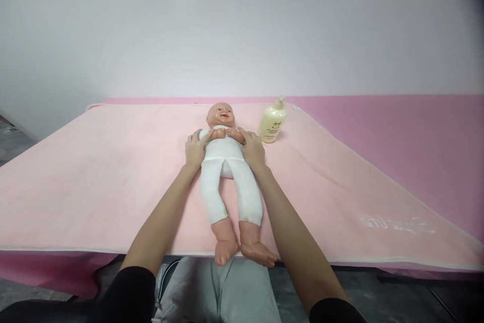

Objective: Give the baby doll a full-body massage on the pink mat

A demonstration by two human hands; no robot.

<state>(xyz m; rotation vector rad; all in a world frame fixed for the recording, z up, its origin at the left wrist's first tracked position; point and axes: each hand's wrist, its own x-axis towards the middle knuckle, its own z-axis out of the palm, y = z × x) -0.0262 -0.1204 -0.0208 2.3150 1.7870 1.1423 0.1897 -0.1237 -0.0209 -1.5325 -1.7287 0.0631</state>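
Note:
A baby doll point(226, 149) with a white cloth body lies on its back, head away from me and feet at the table's near edge. Its plastic forearms are folded over its chest. My left hand point(195, 149) grips the doll's side and arm at the left, thumb near its forearm. From the other side my right hand point(252, 148) does the same, its fingers partly hidden beside the torso. Just beyond my right hand stands a pale yellow pump bottle point(271, 121) with a printed label, upright and apart from the doll.
A light pink towel point(113, 177) covers much of the table, over a darker pink cloth point(427, 151) that shows at the right. Behind the table rises a white partition point(242, 41). My legs point(223, 293) are under the near edge.

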